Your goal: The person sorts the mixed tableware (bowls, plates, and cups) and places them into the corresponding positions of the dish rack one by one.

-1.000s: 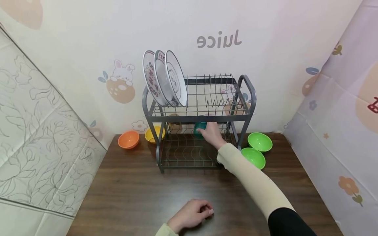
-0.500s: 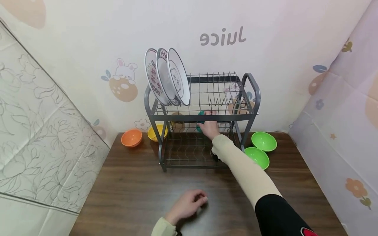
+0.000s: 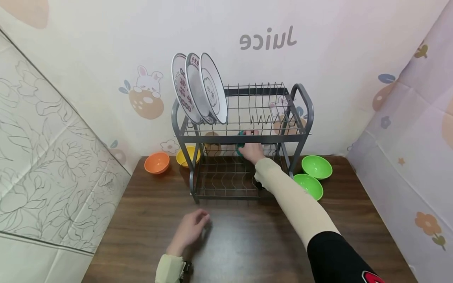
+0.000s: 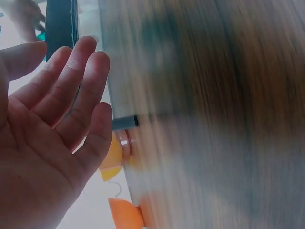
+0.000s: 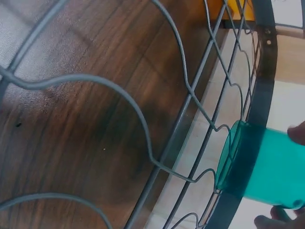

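Note:
My right hand (image 3: 252,150) reaches under the upper tier of a dark two-tier dish rack (image 3: 244,139) and grips a teal see-through cup (image 5: 279,164). In the right wrist view, thumb and fingers lie on opposite sides of the cup. Its far end sits right at the wavy wires along the back of the lower tier. In the head view the hand and the upper rail hide most of the cup. My left hand (image 3: 191,228) is above the wooden table in front of the rack, holding nothing. Its fingers (image 4: 71,90) are slightly bent in the left wrist view.
Three patterned white plates (image 3: 212,90) stand on the upper tier's left. A brownish cup (image 3: 212,148) is at the lower tier's back left. An orange bowl (image 3: 157,163) and a yellow bowl (image 3: 188,156) sit left of the rack, two green bowls (image 3: 316,167) right.
My right hand has moved further back and up with the teal cup, now partly behind the upper rail. The left hand has shifted left and closer to the rack.

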The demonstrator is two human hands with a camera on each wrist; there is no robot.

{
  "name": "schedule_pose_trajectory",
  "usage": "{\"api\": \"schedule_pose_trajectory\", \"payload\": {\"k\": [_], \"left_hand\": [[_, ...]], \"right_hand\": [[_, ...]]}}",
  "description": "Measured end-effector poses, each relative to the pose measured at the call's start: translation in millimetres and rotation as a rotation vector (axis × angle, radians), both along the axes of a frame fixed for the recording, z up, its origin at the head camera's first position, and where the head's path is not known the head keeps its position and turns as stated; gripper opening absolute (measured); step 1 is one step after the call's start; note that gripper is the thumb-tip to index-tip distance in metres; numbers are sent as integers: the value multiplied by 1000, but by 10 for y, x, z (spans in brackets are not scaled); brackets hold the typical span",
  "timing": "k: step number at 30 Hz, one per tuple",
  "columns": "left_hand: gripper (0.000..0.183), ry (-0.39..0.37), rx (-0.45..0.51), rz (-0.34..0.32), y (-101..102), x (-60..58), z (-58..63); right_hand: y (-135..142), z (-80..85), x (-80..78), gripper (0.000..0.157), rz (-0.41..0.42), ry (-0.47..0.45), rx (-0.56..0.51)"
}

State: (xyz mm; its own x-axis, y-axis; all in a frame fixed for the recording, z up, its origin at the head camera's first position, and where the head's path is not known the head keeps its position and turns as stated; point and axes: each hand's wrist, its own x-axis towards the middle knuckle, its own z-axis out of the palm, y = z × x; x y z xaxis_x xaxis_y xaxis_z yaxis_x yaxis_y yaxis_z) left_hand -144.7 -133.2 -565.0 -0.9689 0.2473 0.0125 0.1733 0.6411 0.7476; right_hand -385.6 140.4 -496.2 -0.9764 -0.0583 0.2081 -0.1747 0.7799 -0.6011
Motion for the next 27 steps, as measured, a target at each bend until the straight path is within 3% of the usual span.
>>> {"api": "schedule_pose_trajectory", "payload": {"k": [6, 16, 22, 27], "left_hand": [[20, 5, -8, 28, -20, -15, -16], [21, -26, 7, -102, 272, 38, -34], [23, -40, 42, -155, 439, 78, -23], [22, -60, 89, -242, 654, 171, -25]], "right_hand": [[-11, 23, 5, 51, 10, 39, 4], [26, -48, 49, 47, -15, 124, 84], [39, 11, 63, 49, -13, 70, 109], [61, 66, 123, 57, 43, 22, 55]]}}
